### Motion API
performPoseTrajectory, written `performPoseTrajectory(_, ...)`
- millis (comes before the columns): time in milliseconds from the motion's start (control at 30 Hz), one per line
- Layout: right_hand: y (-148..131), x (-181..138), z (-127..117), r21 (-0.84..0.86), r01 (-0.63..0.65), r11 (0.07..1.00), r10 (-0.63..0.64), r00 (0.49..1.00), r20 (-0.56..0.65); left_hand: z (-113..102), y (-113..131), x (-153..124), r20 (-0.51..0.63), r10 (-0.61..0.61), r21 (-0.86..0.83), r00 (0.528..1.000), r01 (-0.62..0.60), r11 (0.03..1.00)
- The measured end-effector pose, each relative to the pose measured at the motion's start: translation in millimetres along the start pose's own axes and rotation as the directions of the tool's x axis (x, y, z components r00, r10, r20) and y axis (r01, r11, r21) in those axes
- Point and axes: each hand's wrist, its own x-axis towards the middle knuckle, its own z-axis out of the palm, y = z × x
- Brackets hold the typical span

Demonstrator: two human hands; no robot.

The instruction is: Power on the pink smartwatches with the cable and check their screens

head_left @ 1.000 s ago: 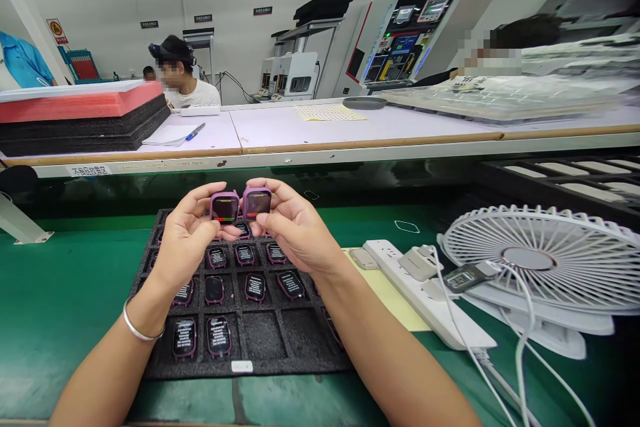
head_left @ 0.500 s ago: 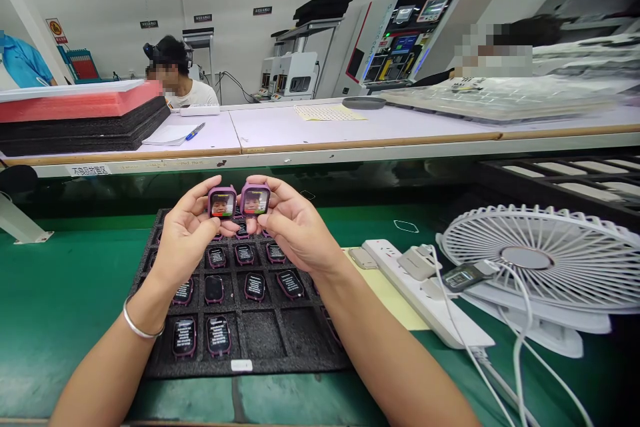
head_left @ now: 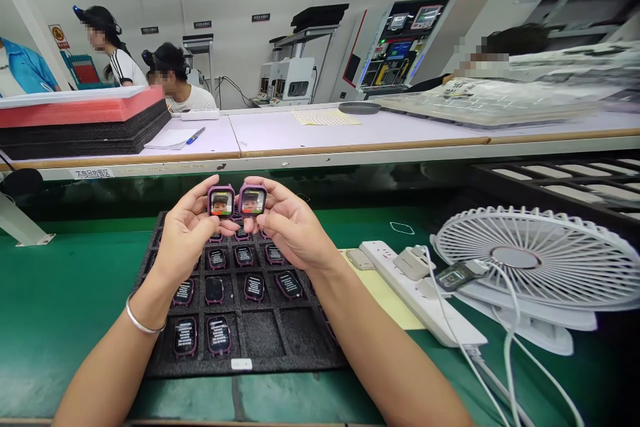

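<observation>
My left hand (head_left: 187, 235) is closed on a purple smartwatch body (head_left: 221, 201), held up with its screen lit towards me. Beside it, my right hand (head_left: 287, 227) grips a second purple smartwatch body (head_left: 253, 200), also lit. The two watches sit side by side, almost touching, above the far end of a black foam tray (head_left: 280, 337). Several more purple watch bodies (head_left: 219, 334) lie in the tray's pockets; a few pockets at the near right hold nothing. A silver bangle (head_left: 141, 321) is on my left wrist.
A white power strip (head_left: 425, 300) with plugs and cables lies to the right of the tray, next to a white fan (head_left: 540, 260) lying flat. A raised white shelf (head_left: 350, 130) crosses behind, with stacked foam (head_left: 80, 123) at left. People sit and stand beyond it.
Both watch screens went from dark with coloured bars to showing a picture. A standing person has appeared at the far left. My hands stay almost in place.
</observation>
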Motion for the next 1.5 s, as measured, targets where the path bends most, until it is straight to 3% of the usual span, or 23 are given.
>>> performPoseTrajectory(167,-16,14,5,-0.009,0.048,0.999,-0.048,0.998,0.034,2,17,12,0.001,0.052,0.027,0.999,-0.052,0.998)
performPoseTrajectory(433,-46,58,8,-0.086,0.229,0.97,-0.221,0.971,0.091,2,40,59,0.032,0.234,0.043,0.972,-0.235,0.971)
performPoseTrajectory(933,-78,75,18,-0.147,0.255,0.956,-0.236,0.962,0.136,3,62,81,0.035,0.294,0.064,0.955,-0.296,0.953)
performPoseTrajectory(1167,-78,65,19,-0.197,0.251,0.948,-0.219,0.961,0.17,3,65,68,0.015,0.305,0.087,0.952,-0.305,0.948)
performPoseTrajectory(1500,-17,17,10,-0.103,0.128,0.986,-0.115,0.985,0.126,-6,18,10,0.007,0.151,0.096,0.988,-0.151,0.984)
